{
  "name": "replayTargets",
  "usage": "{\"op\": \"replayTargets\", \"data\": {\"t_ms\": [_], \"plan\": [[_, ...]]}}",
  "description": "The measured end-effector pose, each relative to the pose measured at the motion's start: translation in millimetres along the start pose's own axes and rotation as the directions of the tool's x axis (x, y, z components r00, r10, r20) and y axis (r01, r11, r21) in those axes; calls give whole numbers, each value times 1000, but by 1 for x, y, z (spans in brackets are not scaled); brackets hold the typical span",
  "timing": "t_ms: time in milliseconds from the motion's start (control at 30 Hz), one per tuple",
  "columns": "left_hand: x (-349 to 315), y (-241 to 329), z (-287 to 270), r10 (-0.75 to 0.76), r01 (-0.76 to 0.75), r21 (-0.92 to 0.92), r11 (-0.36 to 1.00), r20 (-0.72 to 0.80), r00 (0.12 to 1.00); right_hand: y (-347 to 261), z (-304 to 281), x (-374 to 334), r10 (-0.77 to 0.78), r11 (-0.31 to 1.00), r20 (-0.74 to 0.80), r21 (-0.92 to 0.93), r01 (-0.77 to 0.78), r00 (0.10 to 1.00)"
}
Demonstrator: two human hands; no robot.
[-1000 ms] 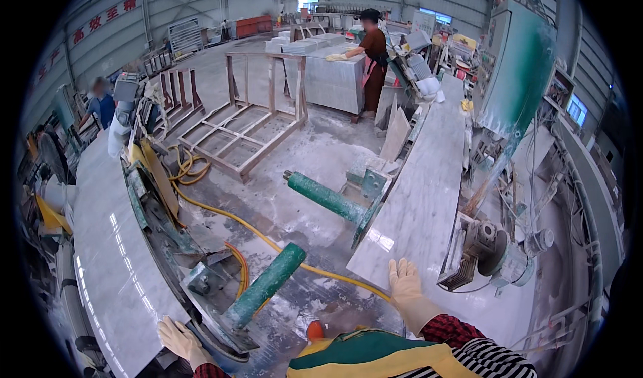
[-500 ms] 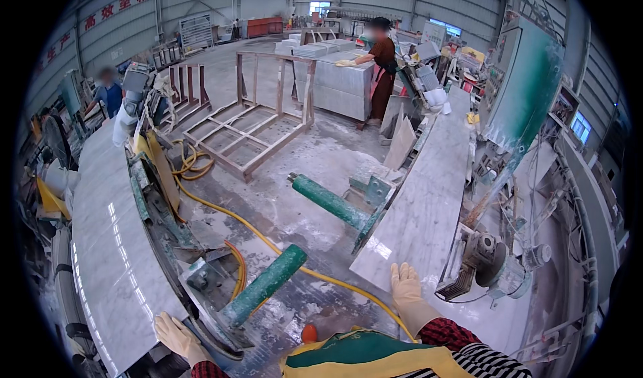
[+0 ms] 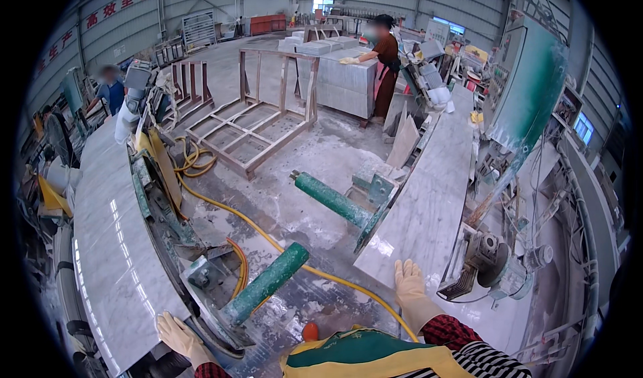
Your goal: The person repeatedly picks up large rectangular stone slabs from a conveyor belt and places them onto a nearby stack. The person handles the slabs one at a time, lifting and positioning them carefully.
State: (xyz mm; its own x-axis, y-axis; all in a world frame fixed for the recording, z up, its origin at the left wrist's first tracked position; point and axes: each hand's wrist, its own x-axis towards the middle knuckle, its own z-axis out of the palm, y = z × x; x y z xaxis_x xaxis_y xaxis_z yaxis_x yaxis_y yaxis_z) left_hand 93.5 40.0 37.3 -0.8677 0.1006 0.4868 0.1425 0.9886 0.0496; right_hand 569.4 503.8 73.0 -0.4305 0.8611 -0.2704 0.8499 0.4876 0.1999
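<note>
My left hand (image 3: 179,336), in a cream rubber glove, rests on the near corner of a long grey-veined marble slab (image 3: 117,244) on the left machine. The fingers lie stretched out along its edge. In a matching glove, my right hand (image 3: 410,291) lies flat with fingers extended at the near end of a second marble slab (image 3: 429,197). That slab runs away from me along the right machine. Beside it, close to my right hand, is a motor with a round disc (image 3: 492,261). Neither hand grips anything.
Two green rollers (image 3: 271,281) (image 3: 335,197) jut into the aisle between the machines. A yellow hose (image 3: 248,218) snakes over the wet floor. Further off stand a metal frame rack (image 3: 249,167), a stack of slabs (image 3: 341,83) and a person in brown (image 3: 386,63). Another person (image 3: 112,95) is at far left.
My view has shifted very slightly. Both hands keep their places on the slabs. The person in brown leans a little further over the stack.
</note>
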Motion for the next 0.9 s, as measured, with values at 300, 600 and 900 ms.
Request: {"op": "replayTargets", "data": {"t_ms": [300,600,900], "plan": [[-5,-1,4,23,-23,2,1000,-66,998,8,9,7,-19,1000,-96,6,20,995],[-9,-2,6,19,-22,-44,999,-79,997,10,1,9,-11,1000,-87,23,13,996],[-11,3,-11,17,-20,-47,999,-57,998,7,-11,10,43,999,7,14,-43,999]]}}
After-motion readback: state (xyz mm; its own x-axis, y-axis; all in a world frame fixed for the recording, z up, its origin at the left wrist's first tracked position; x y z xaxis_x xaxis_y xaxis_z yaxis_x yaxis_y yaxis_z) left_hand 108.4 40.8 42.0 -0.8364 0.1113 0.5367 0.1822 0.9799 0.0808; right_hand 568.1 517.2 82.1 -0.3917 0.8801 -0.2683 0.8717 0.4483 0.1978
